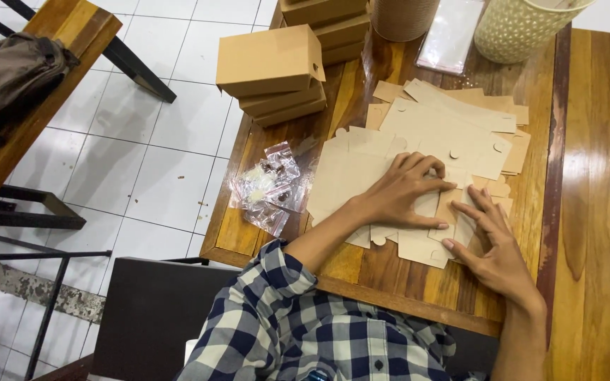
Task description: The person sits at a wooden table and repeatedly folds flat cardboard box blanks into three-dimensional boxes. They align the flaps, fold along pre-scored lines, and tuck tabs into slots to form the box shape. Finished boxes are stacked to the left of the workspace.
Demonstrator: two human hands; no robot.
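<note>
A flat brown cardboard box blank (432, 212) lies on the wooden table (601, 176) in front of me. My left hand (404, 190) presses down on it, fingers curled over a fold. My right hand (492, 243) rests beside it with fingers spread flat along the blank's right edge. More flat cardboard blanks (453, 127) are stacked loosely just beyond my hands.
Folded brown boxes (273, 70) are stacked at the table's far left corner, with more boxes (330, 28) behind. Clear plastic bags (266, 187) lie near the left edge. A perforated cream basket (520, 28) and a clear packet (450, 35) stand at the back. A backpack (8, 74) sits on a bench at left.
</note>
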